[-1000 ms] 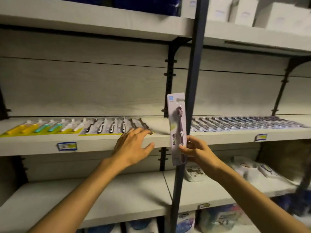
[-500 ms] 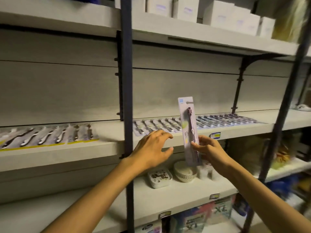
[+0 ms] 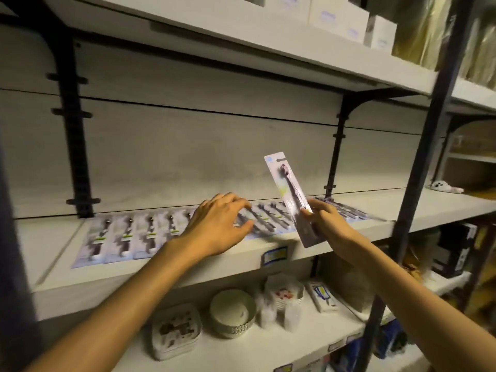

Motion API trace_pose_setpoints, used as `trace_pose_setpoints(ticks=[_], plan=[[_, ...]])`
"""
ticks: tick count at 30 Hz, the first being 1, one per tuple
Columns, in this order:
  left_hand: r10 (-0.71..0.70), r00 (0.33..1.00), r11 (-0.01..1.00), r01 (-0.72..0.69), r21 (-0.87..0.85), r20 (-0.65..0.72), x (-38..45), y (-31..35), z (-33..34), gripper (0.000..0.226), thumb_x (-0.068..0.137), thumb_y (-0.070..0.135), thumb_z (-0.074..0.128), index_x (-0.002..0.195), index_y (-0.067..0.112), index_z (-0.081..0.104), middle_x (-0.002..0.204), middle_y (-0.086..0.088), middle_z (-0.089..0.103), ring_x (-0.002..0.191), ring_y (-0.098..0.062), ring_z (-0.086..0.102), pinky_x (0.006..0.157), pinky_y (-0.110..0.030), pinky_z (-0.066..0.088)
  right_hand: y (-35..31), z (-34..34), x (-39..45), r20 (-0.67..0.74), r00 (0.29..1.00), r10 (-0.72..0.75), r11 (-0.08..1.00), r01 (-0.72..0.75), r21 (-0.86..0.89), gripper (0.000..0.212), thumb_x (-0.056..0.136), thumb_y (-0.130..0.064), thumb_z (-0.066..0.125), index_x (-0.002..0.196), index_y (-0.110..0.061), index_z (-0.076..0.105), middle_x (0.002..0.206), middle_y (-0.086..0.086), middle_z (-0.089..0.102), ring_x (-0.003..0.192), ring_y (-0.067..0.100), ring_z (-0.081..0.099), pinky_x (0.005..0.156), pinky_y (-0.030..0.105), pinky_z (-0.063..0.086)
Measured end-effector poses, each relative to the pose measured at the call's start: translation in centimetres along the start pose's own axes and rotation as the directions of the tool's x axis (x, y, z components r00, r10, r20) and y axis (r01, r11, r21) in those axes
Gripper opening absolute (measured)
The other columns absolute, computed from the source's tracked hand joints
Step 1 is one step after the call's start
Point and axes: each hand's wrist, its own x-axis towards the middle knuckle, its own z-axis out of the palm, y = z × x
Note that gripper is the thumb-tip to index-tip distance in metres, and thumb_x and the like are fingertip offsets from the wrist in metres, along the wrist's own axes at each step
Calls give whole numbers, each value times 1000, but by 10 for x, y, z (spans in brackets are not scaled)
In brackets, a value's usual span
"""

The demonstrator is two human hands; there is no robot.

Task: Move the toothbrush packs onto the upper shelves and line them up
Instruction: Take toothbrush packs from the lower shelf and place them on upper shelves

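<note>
My right hand (image 3: 326,222) pinches the lower part of a pale toothbrush pack (image 3: 288,189) and holds it nearly upright, tilted left, above the front of the white shelf (image 3: 48,267). A row of several toothbrush packs (image 3: 120,237) lies flat side by side along that shelf. My left hand (image 3: 217,224) reaches over the middle of the row with its fingers spread and lightly curled, the fingertips on or just above the packs; it holds nothing.
A dark upright post (image 3: 426,146) stands to the right of my right hand. Black brackets (image 3: 72,130) run up the back wall. White boxes (image 3: 349,20) sit on the shelf above. Bowls (image 3: 232,312) and small containers (image 3: 174,331) fill the shelf below.
The view has swung to the right along the shelves. Both hands have moved up over the row of packs, and the held pack now tilts to the left.
</note>
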Motion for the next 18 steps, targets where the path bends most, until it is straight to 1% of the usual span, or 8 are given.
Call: trace_pose_setpoints(ticks=[2, 5, 8, 11, 14, 16, 17, 18], plan=[[-3, 1000, 1000, 3, 20, 16, 19, 5, 12, 40, 95, 51, 51, 130, 32, 56, 132, 9, 54, 121, -16, 49, 99, -35, 41, 12, -21, 26, -4, 999, 35, 999, -35, 4, 24, 99, -13, 58, 123, -12, 62, 107, 10, 70, 96, 26, 66, 79, 41, 55], [-20, 999, 999, 18, 46, 28, 46, 13, 29, 41, 95, 52, 50, 132, 34, 54, 134, 10, 54, 121, -15, 49, 99, -36, 42, 33, -54, 63, 1, 997, 73, 997, -73, -35, 27, 99, -15, 58, 125, -13, 60, 106, 7, 68, 90, 21, 65, 63, 28, 49], [-61, 998, 996, 59, 72, 30, 70, 21, 43, 41, 95, 52, 50, 133, 35, 53, 136, 11, 53, 122, -14, 49, 100, -35, 41, 47, -89, 97, 1, 995, 96, 993, -96, -63, 24, 99, -13, 56, 122, -13, 61, 103, 9, 69, 87, 22, 66, 64, 29, 50], [-101, 995, 988, 98, 116, 18, 95, 33, 59, 40, 96, 52, 50, 133, 36, 53, 138, 11, 53, 125, -14, 47, 101, -36, 39, 57, -124, 130, -37, 991, 128, 989, -130, -65, 13, 98, -7, 53, 106, -13, 61, 85, 9, 64, 71, 21, 60, 54, 26, 50], [-154, 988, 980, 150, 127, 25, 121, 46, 77, 39, 97, 52, 49, 132, 36, 53, 139, 10, 53, 128, -15, 46, 103, -37, 37, 68, -163, 170, -73, 989, 126, 978, -137, -160, 13, 96, -10, 58, 107, -6, 63, 74, 10, 57, 55, 20, 52, 39, 20, 40], [-175, 984, 975, 169, 141, 29, 136, 52, 87, 39, 96, 53, 49, 132, 36, 53, 139, 9, 53, 128, -16, 46, 104, -38, 37, 77, -186, 193, -72, 990, 120, 963, -133, -235, 11, 90, -8, 63, 98, 0, 63, 66, 10, 52, 44, 17, 45, 39, 20, 34], [-181, 983, 973, 176, 149, 22, 144, 55, 92, 40, 96, 53, 49, 132, 36, 54, 139, 9, 54, 127, -17, 47, 104, -38, 38, 84, -198, 205, -83, 989, 122, 953, -140, -269, 9, 88, -7, 64, 88, 1, 63, 62, 9, 49, 41, 17, 42, 40, 20, 33], [-188, 982, 971, 184, 153, 13, 150, 58, 97, 40, 95, 54, 50, 131, 36, 54, 138, 9, 55, 126, -17, 49, 103, -38, 39, 90, -208, 215, -101, 987, 123, 937, -149, -316, 13, 86, -10, 65, 77, 0, 62, 58, 8, 49, 40, 17, 42, 42, 21, 34]])
